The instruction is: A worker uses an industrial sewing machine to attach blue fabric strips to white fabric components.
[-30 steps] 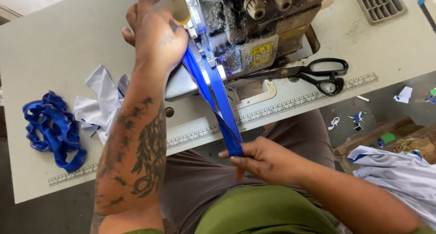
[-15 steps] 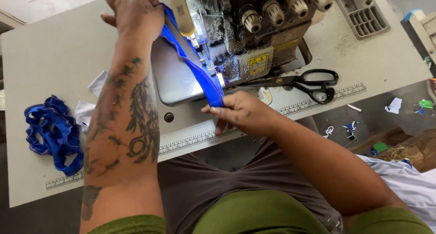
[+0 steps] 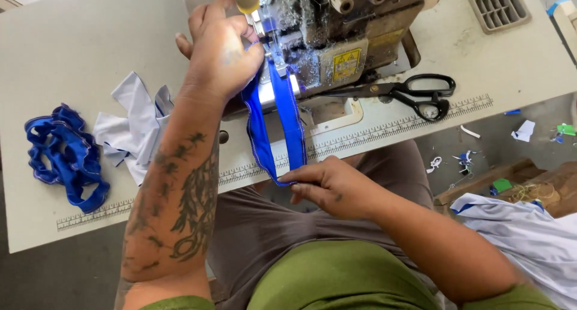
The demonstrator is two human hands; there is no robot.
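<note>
A blue fabric band [image 3: 290,120] runs from under the needle area of the grey sewing machine [image 3: 336,39] down over the table's front edge, folded into a loop. My left hand [image 3: 221,48] rests on the band's upper end beside the presser foot. My right hand [image 3: 327,187] pinches the loop's lower end just below the table edge, above my lap.
Black scissors [image 3: 415,93] lie right of the machine on the white table [image 3: 78,45], which has a ruler strip [image 3: 384,129] along its front. A pile of blue bands [image 3: 63,153] and pale fabric pieces [image 3: 135,126] lie at the left. Pale cloth [image 3: 529,238] sits at lower right.
My right hand has drawn back from the machine bed toward my lap, pulling the blue band's loop long over the table edge. My left hand stays at the presser foot.
</note>
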